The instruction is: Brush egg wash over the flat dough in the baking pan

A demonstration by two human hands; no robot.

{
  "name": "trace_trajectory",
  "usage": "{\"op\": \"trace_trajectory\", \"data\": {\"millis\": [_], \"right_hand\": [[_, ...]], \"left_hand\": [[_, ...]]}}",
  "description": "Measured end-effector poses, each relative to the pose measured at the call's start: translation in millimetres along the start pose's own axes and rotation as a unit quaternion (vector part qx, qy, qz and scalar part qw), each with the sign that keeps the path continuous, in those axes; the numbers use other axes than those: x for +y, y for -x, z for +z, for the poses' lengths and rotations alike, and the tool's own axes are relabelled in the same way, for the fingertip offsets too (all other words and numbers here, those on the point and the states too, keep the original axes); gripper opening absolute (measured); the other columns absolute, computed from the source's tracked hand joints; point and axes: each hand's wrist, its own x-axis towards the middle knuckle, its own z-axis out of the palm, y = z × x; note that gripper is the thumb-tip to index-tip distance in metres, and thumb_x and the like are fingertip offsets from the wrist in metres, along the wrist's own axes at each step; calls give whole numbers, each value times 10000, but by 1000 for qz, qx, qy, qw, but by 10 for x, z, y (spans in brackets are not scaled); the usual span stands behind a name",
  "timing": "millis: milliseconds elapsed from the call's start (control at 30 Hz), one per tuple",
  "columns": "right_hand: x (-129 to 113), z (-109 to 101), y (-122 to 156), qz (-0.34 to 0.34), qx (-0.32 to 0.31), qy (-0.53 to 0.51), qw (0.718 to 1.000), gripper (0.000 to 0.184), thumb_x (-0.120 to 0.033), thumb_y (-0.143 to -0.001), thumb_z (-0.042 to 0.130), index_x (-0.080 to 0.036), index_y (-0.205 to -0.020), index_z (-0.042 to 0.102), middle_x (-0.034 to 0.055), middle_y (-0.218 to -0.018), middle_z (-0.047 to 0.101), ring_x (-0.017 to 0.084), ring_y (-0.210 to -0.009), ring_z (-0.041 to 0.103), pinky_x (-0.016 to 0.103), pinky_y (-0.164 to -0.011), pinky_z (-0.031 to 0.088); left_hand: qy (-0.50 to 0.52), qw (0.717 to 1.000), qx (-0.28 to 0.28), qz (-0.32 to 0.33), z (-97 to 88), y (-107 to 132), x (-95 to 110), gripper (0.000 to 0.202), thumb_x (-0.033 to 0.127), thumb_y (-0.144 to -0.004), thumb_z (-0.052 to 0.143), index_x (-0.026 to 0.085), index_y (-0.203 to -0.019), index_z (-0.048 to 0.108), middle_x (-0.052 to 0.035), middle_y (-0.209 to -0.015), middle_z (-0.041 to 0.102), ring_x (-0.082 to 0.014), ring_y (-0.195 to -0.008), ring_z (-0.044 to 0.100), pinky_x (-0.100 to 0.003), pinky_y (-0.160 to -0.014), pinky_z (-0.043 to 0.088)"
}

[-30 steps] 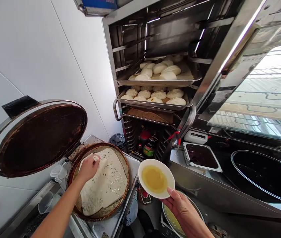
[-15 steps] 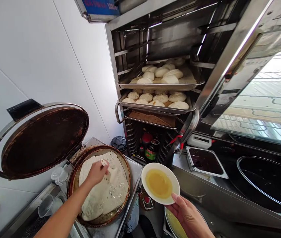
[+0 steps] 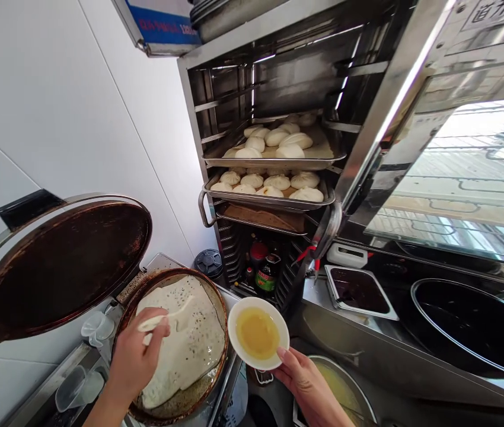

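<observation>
Your left hand (image 3: 134, 362) grips a brush (image 3: 165, 318) laid on the flatbread (image 3: 185, 350) in the round pan (image 3: 176, 403). Your right hand (image 3: 303, 379) holds the bowl (image 3: 257, 333) of yellow liquid just beside the pan.

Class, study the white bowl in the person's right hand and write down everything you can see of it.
The white bowl is round, shallow and glossy, like ceramic or melamine. It holds a pool of cloudy yellow liquid, perhaps beaten egg or oil, in its middle, with the wide rim bare. It is held roughly level in the air, right of the round pan. The right hand grips its near edge, thumb on the rim. Nothing else touches it.
</observation>
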Motion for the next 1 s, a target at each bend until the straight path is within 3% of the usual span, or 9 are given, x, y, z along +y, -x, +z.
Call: {"op": "trace_trajectory", "data": {"millis": [67,167,300,533,600,667,800,867,1000], "right_hand": [[3,82,-1,-7,-14,-1,1000,560,-711,-841,761,-182,-1025,756,91,-1167,781,336,-1185,684,427,-1089,515],[34,207,-30,-15,-32,-2,999,552,-679,-860,758,-174,-1081,771,91,-1184,777,330,-1219,669,418,-1100,522],[132,325,-133,-12,-40,-7,999,585,-668,-842,781,-146,-1105,763,104,-1141,784,336,-1176,690,454,-1127,513],[214,452,-265,-2,-67,5,998,599,-658,-866,764,-129,-1145,735,123,-1219,765,337,-1196,686,489,-1158,487],[188,474,-268,5,-73,4,997,594,-654,-877,755,-135,-1167,729,119,-1239,759,335,-1214,678,483,-1158,487],[145,476,-259,4,-74,3,997,572,-649,-881,752,-146,-1153,737,109,-1247,757,331,-1216,677,469,-1151,494],[45,407,-223,-3,-69,14,998,530,-649,-882,752,-169,-1106,761,91,-1216,766,330,-1245,657,425,-1118,520],[9,354,-213,-3,-60,19,998,538,-672,-866,758,-182,-1088,771,87,-1184,774,332,-1237,657,413,-1097,531],[-23,260,-218,14,-37,45,998,612,-766,-808,759,-198,-1034,776,84,-1137,780,337,-1160,683,431,-1111,502]], "left_hand": [[127,984,85,-87,-10,24,172,328,535,-972,634,246,-1112,703,-28,-849,752,-234,-821,730,-351,-809,606],[264,943,85,-183,191,-27,307,481,613,-903,702,195,-1139,680,-30,-765,755,-248,-718,731,-374,-733,641],[258,942,28,-212,441,-130,339,548,656,-874,705,159,-1102,682,-41,-736,762,-243,-691,744,-348,-723,643],[222,948,24,-225,389,-144,243,531,640,-887,685,155,-1101,700,-43,-716,764,-249,-695,763,-334,-713,637],[242,941,49,-231,346,-138,129,530,625,-873,717,155,-1117,702,-44,-752,774,-245,-693,759,-343,-704,644],[281,924,109,-237,282,-146,-64,524,589,-831,777,153,-1112,704,-46,-829,785,-227,-666,742,-349,-674,649],[319,881,249,-246,231,-312,-648,497,527,-766,828,148,-1063,706,-41,-910,778,-195,-623,728,-331,-623,634],[284,887,251,-263,337,-489,-942,458,515,-816,767,148,-1082,696,-55,-875,784,-223,-683,762,-337,-665,637],[141,931,176,-287,685,-862,-1299,398,442,-961,495,134,-1132,678,-153,-1017,815,-254,-838,798,-377,-783,644]]}}
